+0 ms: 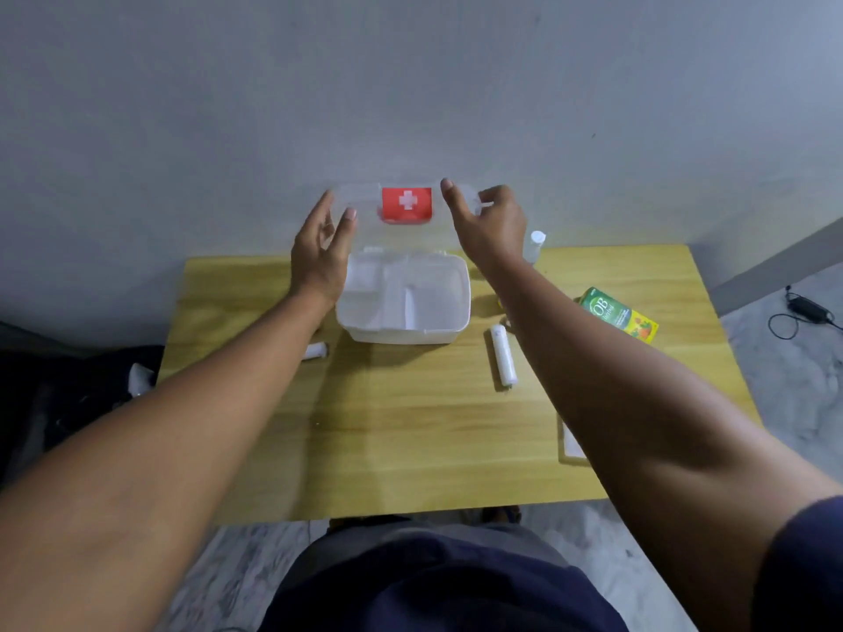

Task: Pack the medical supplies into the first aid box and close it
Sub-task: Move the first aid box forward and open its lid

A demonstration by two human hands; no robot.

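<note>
The white first aid box (449, 333) stands with no lid on it at the back of the wooden table (410, 440), its divided tray showing. Above it is the translucent lid (365, 198) with a red label and white cross. My left hand (321, 253) grips its left edge and my right hand (490, 225) grips its right edge. A white bandage roll (503, 355) lies right of the box. A small white roll (316, 350) lies left of it, partly under my forearm. A green medicine carton (618, 312) and a small white-capped bottle (537, 241) sit at the right.
A flat white packet (570, 442) lies near the table's right side, half hidden by my right forearm. The grey wall stands close behind the table. A black cable and adapter (805, 307) lie on the floor at right. Dark objects (68, 394) sit at the left.
</note>
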